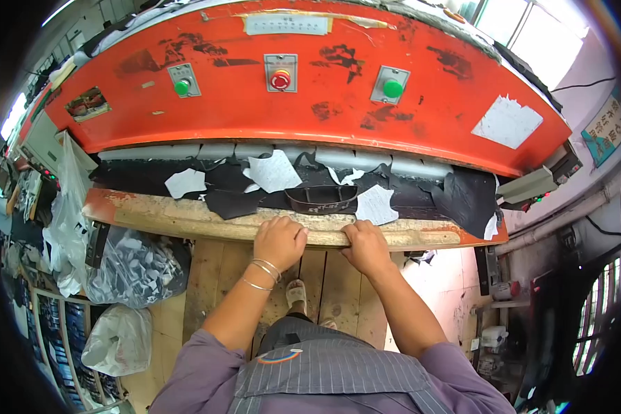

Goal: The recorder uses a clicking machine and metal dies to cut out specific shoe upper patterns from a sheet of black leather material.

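Both my hands are at the front edge of a worn wooden board (165, 212) on an orange machine. My left hand (279, 243) curls its fingers over that edge, and two bangles circle its wrist. A short gap to the right, my right hand (367, 247) is bent over the same edge. Just beyond them, a dark metal cutting die (322, 200) lies on black sheet material (400, 190). White irregular scraps (274, 171) lie around it, one white piece (376, 205) close beyond my right hand. The undersides of my fingers are hidden.
The orange machine front (228, 114) spans the far side, with a red button (280, 79) and green buttons (392, 88). At the left sit a clear bag of scraps (134, 269) and a pale bag (119, 338). Wooden planks (210, 276) lie underfoot. Shelves (497, 324) stand right.
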{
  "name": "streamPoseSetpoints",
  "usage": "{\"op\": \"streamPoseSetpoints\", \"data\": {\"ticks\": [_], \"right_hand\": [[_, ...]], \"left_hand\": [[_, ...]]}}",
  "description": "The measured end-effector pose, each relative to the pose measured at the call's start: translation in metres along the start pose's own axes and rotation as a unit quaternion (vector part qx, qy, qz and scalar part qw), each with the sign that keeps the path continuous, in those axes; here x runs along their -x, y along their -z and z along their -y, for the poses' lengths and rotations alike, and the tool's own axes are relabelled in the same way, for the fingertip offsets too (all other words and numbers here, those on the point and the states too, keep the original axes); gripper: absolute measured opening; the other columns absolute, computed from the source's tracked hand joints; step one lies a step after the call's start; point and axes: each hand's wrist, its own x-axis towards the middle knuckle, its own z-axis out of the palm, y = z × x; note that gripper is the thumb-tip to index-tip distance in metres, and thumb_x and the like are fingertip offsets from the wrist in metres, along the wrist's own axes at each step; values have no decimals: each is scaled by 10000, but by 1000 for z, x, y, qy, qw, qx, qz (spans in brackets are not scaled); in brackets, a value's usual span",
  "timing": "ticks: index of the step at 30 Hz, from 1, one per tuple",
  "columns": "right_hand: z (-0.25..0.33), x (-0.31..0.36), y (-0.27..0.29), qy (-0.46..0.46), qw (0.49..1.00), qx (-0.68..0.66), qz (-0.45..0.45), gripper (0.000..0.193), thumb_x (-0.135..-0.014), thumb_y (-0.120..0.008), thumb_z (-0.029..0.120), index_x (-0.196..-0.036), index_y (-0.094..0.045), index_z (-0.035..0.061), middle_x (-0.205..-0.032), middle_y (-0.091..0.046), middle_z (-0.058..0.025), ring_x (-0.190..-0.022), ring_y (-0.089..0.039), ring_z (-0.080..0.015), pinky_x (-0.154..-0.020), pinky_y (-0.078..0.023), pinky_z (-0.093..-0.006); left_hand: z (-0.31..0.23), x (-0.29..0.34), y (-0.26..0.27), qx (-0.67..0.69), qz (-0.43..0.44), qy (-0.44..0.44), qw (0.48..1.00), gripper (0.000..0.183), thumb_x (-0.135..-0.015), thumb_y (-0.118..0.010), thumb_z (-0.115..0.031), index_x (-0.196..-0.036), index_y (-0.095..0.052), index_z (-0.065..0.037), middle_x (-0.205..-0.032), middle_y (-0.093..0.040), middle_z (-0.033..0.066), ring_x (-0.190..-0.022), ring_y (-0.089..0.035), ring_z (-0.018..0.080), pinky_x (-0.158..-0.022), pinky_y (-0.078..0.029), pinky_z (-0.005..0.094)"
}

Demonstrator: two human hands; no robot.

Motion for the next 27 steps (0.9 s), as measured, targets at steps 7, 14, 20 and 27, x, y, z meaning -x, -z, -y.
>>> {"op": "streamPoseSetpoints", "data": {"ticks": [7, 14, 20, 27], "right_hand": [[-25, -35, 70, -48, 965, -174, 191, 522, -679, -819, 292, -1101, -651, 35, -1005, -664, -156, -957, -621, -314, -858, -485, -386], [-97, -201, 88, -257, 964, -58, 42, 1042, -646, -735, 645, -1403, -358, 35, -1300, -451, -319, -1217, -433, -468, -997, -410, -473], [-129, -210, 49, -214, 963, -166, -3, 920, -653, -740, 420, -1400, -355, 46, -1289, -469, -253, -1169, -482, -384, -1007, -402, -422], [-134, -124, 89, -69, 764, -640, 40, 943, -598, -807, 270, -1381, -348, 18, -1245, -481, -94, -1143, -482, -187, -973, -397, -331]], "left_hand": [[-6, -40, 37, 34, 154, 6, 987, 229, -819, -646, -290, -790, -709, -72, -782, -640, 99, -779, -607, 290, -751, -471, 393], [-12, -153, 8, 455, 205, 161, 852, 238, -936, -587, -182, -1068, -642, 9, -867, -630, 15, -759, -559, 94, -719, -477, 252], [-17, -213, -67, 603, 98, 240, 755, 430, -952, -531, -115, -1349, -437, 19, -1286, -541, 186, -1160, -542, 205, -966, -454, 315], [-72, -216, -64, 728, 260, 74, 630, 831, -915, -625, -340, -1498, -126, -21, -1494, -256, 210, -1318, -389, 273, -1051, -395, 369]]}}
